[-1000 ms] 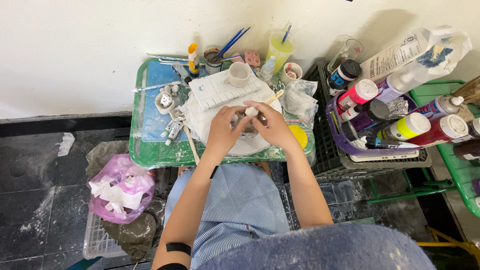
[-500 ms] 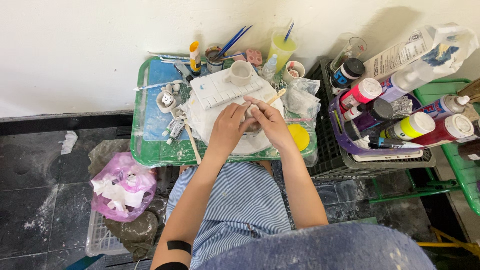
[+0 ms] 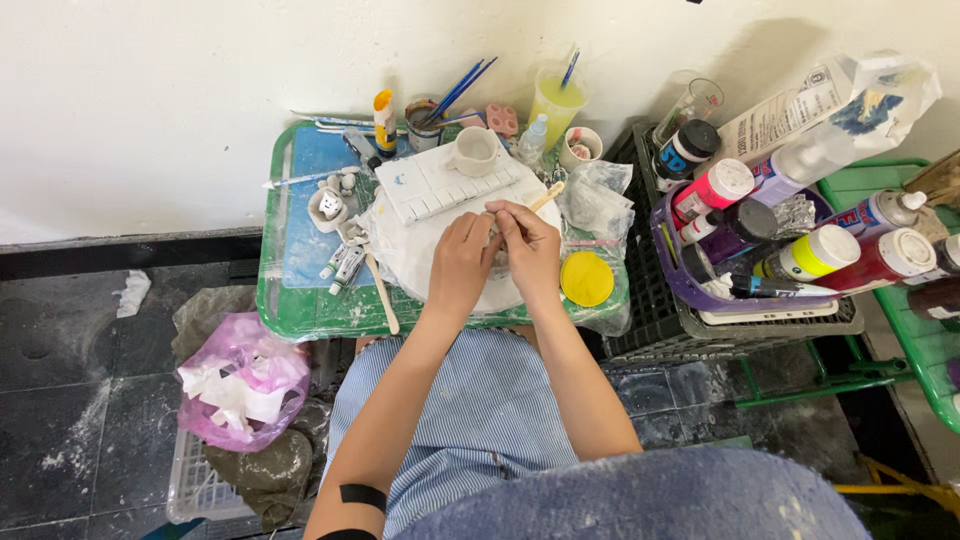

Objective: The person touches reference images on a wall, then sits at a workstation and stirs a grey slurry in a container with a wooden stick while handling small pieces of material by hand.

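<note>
My left hand point(image 3: 462, 262) and my right hand point(image 3: 530, 248) meet over a white round board point(image 3: 400, 255) on a small green table point(image 3: 300, 310). Between them sits a small pale clay piece point(image 3: 497, 258), mostly hidden by my fingers. My left hand cups it. My right hand grips a thin wooden tool point(image 3: 545, 196) whose end sticks out toward the far right. A white paint palette point(image 3: 440, 185) lies just beyond my hands, with a white cup point(image 3: 473, 150) behind it.
A yellow lid point(image 3: 586, 279) lies right of my hands. Brushes in jars point(image 3: 430, 115) and a yellow-green cup point(image 3: 555, 100) stand at the back by the wall. A black crate with paint bottles point(image 3: 800, 250) is on the right. A pink bag point(image 3: 243, 390) lies on the floor at left.
My hands have drawn closer together around the clay piece, and the right hand now holds the wooden tool against it. The camera view has shifted slightly.
</note>
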